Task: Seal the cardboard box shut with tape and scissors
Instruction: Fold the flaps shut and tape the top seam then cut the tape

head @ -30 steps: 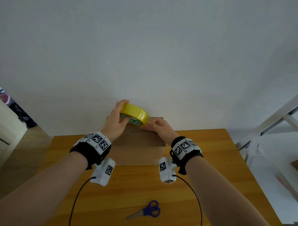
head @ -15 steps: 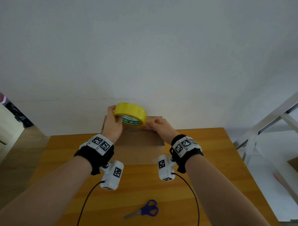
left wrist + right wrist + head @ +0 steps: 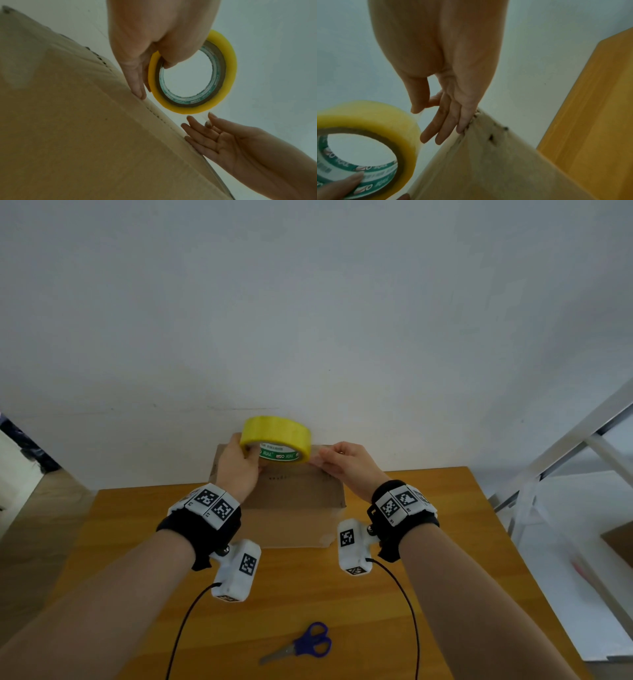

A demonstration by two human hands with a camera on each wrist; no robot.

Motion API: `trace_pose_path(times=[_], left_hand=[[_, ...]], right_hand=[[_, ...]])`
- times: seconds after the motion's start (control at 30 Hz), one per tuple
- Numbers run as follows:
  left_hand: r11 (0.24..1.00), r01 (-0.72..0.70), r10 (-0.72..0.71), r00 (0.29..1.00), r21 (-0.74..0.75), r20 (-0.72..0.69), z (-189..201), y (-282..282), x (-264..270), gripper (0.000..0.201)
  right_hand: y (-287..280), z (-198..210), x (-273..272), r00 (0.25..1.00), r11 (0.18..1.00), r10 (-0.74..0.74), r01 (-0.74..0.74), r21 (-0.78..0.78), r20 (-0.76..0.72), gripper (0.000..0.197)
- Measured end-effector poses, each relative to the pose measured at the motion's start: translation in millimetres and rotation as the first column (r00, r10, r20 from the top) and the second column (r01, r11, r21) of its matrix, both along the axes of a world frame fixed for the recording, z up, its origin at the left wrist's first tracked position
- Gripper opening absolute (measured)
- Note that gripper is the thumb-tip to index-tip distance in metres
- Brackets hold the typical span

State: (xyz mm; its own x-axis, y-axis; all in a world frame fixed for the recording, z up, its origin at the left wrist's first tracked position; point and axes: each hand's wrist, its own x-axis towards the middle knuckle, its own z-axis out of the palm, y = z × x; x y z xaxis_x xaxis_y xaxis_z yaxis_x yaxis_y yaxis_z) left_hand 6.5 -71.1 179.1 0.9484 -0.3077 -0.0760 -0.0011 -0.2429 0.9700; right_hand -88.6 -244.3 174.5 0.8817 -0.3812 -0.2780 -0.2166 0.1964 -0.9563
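Observation:
A closed cardboard box (image 3: 294, 508) stands at the back of the wooden table (image 3: 428, 577), against the wall. Above its far edge my left hand (image 3: 249, 451) grips the yellow tape roll (image 3: 275, 436), thumb inside the green-printed core. In the left wrist view the tape roll (image 3: 227, 75) hangs just over the box (image 3: 85, 121) edge. My right hand (image 3: 320, 457) is at the roll's right side, thumb and forefinger pinching the clear tape end (image 3: 206, 119). Its other fingers (image 3: 448, 129) stay straight along the box (image 3: 488, 169) edge. Blue-handled scissors (image 3: 301, 645) lie on the near table.
A plain white wall rises right behind the box. A white metal frame (image 3: 565, 460) stands past the table's right edge. Two black cables (image 3: 407, 611) trail from my wrist cameras across the table in front of the box.
My left hand has raised the roll and turned its open core toward me, shifting it slightly left. My right hand has stayed at the roll's right side.

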Motion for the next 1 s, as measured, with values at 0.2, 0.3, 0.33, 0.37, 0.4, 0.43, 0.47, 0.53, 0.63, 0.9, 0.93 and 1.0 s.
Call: trace_pose_path(times=[0.2,0.3,0.33,0.37,0.4,0.43,0.47,0.53,0.63,0.9,0.93,1.0], left_hand=[[0.995,0.016,-0.02,0.999,0.1,0.042,4,-1,5,0.01],[0.991,0.036,-0.044,0.997,0.131,0.059,7,-3,5,0.019],[0.988,0.041,-0.05,0.997,0.148,0.059,8,-2,6,0.023],[0.984,0.049,-0.062,0.996,0.173,0.066,7,-2,7,0.027],[0.976,0.06,-0.077,0.994,0.208,0.076,6,-2,7,0.029],[0.967,0.068,-0.093,0.991,0.244,0.092,5,-1,8,0.029],[0.959,0.074,-0.108,0.988,0.272,0.111,6,-1,6,0.029],[0.952,0.067,-0.12,0.98,0.3,0.161,8,-3,2,0.028],[0.941,0.06,-0.142,0.964,0.332,0.227,13,-5,-3,0.035],[0.886,0.081,-0.233,0.929,0.456,0.287,21,-7,-8,0.042],[0.882,0.085,-0.24,0.928,0.463,0.286,22,-7,-7,0.043],[0.875,0.09,-0.253,0.923,0.477,0.29,22,-8,-7,0.046]], right_hand=[[-20,11,-14,1.0,0.995,0.014,-0.015,-0.095,-0.02,0.012],[-30,15,-20,1.0,0.997,-0.021,0.019,-0.079,-0.021,0.011],[-33,16,-23,0.999,0.997,-0.032,0.031,-0.074,-0.024,0.012],[-36,17,-26,0.999,0.997,-0.038,0.036,-0.071,-0.029,0.012],[-39,17,-30,0.998,0.997,-0.041,0.038,-0.069,-0.039,0.013],[-40,16,-32,0.998,0.997,-0.04,0.037,-0.064,-0.053,0.013],[-41,15,-35,0.997,0.998,-0.042,0.038,-0.056,-0.065,0.012],[-40,11,-37,0.996,0.998,-0.056,0.054,-0.029,-0.071,0.009],[-39,3,-38,0.992,0.994,-0.111,0.111,0.002,-0.066,0.014],[-42,-18,-46,0.981,0.981,-0.183,0.177,-0.077,-0.067,0.026],[-41,-19,-46,0.979,0.979,-0.19,0.185,-0.084,-0.067,0.023],[-40,-22,-45,0.976,0.976,-0.203,0.195,-0.097,-0.08,0.013]])
